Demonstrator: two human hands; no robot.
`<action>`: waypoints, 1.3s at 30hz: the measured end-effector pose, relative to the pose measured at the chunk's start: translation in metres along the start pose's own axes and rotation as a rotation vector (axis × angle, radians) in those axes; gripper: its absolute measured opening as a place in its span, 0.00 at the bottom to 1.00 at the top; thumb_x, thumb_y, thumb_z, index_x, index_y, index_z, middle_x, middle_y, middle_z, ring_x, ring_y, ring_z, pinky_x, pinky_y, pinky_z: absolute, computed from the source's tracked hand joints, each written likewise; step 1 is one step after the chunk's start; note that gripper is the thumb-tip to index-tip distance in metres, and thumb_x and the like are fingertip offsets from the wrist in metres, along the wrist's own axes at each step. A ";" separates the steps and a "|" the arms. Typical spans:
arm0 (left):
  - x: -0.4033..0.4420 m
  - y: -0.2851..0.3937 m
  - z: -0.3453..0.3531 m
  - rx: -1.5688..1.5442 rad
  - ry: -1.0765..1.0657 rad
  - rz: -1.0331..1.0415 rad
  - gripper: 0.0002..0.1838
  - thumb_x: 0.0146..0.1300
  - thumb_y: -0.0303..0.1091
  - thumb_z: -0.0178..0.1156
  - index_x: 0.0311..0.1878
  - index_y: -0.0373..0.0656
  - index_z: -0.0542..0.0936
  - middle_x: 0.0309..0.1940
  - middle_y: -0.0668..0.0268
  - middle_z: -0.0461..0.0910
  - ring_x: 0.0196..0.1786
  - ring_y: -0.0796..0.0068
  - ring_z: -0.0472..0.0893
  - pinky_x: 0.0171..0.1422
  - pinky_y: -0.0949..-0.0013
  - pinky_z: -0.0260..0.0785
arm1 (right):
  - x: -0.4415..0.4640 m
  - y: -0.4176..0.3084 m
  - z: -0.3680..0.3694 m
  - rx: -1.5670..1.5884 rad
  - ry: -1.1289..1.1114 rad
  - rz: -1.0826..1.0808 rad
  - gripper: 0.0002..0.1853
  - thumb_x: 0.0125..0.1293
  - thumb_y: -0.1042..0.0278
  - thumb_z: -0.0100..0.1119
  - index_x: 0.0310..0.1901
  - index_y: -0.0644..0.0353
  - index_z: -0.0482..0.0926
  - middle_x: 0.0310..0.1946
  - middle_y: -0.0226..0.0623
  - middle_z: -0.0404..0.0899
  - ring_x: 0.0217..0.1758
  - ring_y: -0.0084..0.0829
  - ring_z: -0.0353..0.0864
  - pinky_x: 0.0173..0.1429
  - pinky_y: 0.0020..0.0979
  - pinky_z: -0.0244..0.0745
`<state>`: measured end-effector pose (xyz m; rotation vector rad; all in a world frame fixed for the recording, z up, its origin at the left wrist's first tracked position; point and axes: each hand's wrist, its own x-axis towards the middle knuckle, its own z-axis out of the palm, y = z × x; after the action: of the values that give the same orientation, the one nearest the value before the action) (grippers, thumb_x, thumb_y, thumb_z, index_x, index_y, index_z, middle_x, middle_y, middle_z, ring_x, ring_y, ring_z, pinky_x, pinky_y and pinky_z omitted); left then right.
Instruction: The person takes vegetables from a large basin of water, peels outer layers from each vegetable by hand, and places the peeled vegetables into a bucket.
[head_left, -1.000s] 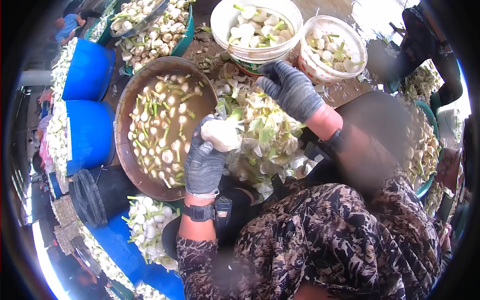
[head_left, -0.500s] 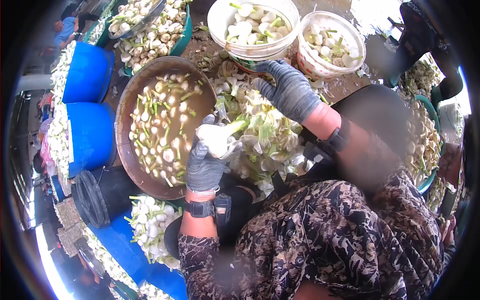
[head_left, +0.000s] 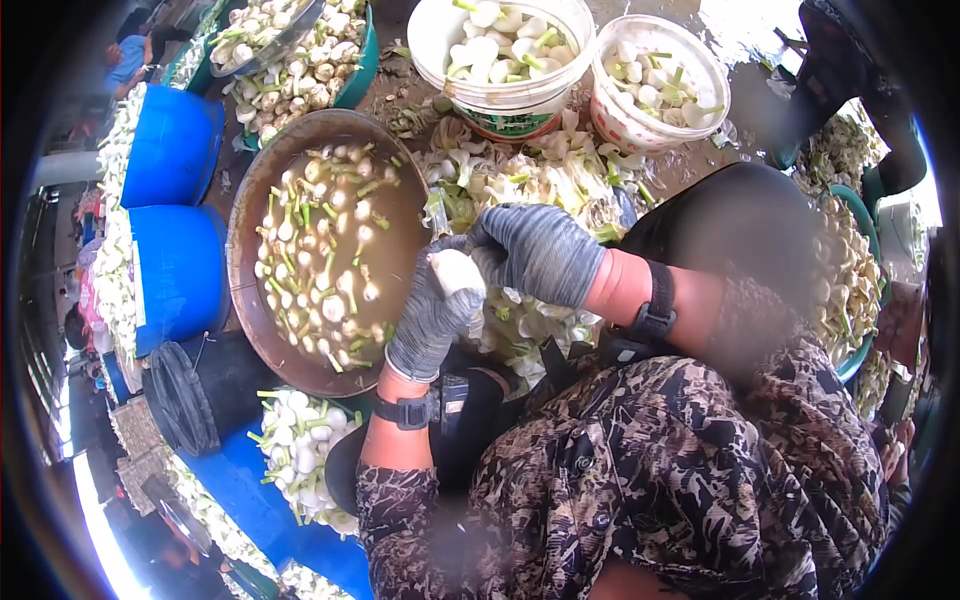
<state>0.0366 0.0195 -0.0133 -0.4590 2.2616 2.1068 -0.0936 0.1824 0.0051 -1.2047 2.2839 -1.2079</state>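
Observation:
A white garlic bulb sits in my gloved left hand, whose fingers wrap round it. My gloved right hand has come against the bulb's far side with its fingers bent together; what they pinch is hidden. Under and beyond both hands lies a heap of peeled leaves and skins. Left of my hands is a wide brown basin of murky water, with many small bulbs with green stems floating in it.
Two white buckets of bulbs stand at the top. Blue tubs and a black bucket are at the left, with white bulbs below. A green basin is at right. Part of another person shows at upper left.
My right hand has moved down and left to meet the bulb, its fingers closing. My left hand has turned and moved slightly right with the bulb, whose stem is now hidden.

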 end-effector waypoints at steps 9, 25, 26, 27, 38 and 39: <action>0.005 0.000 -0.001 0.192 -0.008 0.185 0.43 0.57 0.45 0.66 0.71 0.37 0.61 0.56 0.57 0.71 0.57 0.66 0.72 0.66 0.63 0.65 | 0.004 0.006 -0.005 0.358 -0.054 0.106 0.10 0.66 0.65 0.62 0.41 0.63 0.79 0.30 0.43 0.80 0.34 0.35 0.77 0.41 0.36 0.75; -0.005 0.047 0.018 0.472 -0.208 0.303 0.48 0.50 0.29 0.68 0.72 0.34 0.53 0.58 0.57 0.70 0.60 0.64 0.73 0.69 0.63 0.64 | 0.012 0.024 0.019 0.274 -0.120 0.214 0.17 0.65 0.57 0.62 0.42 0.65 0.80 0.32 0.48 0.83 0.33 0.39 0.82 0.42 0.35 0.77; -0.005 0.037 0.014 0.470 -0.154 0.324 0.48 0.50 0.29 0.68 0.73 0.34 0.52 0.58 0.57 0.69 0.61 0.64 0.72 0.70 0.64 0.64 | 0.011 0.026 0.017 0.268 -0.123 0.206 0.17 0.65 0.57 0.62 0.42 0.65 0.80 0.32 0.48 0.83 0.33 0.39 0.82 0.42 0.35 0.77; -0.006 0.032 0.010 0.471 -0.091 0.343 0.49 0.50 0.29 0.68 0.73 0.34 0.51 0.59 0.57 0.68 0.61 0.64 0.72 0.70 0.64 0.64 | 0.011 0.027 0.014 0.443 -0.163 0.215 0.18 0.66 0.55 0.61 0.43 0.65 0.80 0.32 0.44 0.84 0.34 0.35 0.82 0.43 0.34 0.77; -0.001 -0.001 0.013 -0.069 0.176 0.033 0.31 0.65 0.33 0.64 0.69 0.42 0.64 0.61 0.60 0.70 0.62 0.66 0.73 0.65 0.60 0.72 | 0.002 0.010 0.006 0.410 -0.173 0.278 0.17 0.69 0.58 0.59 0.45 0.67 0.81 0.34 0.47 0.84 0.37 0.38 0.84 0.46 0.35 0.77; -0.001 0.004 0.017 -0.357 0.148 -0.100 0.31 0.65 0.36 0.65 0.68 0.42 0.64 0.61 0.59 0.71 0.61 0.66 0.74 0.63 0.58 0.75 | 0.006 0.010 0.002 0.370 -0.202 0.358 0.17 0.69 0.57 0.59 0.44 0.67 0.81 0.34 0.47 0.84 0.38 0.38 0.84 0.46 0.35 0.77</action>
<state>0.0333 0.0360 -0.0106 -0.7441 1.8770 2.5038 -0.1015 0.1798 -0.0034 -0.7128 1.9131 -1.2343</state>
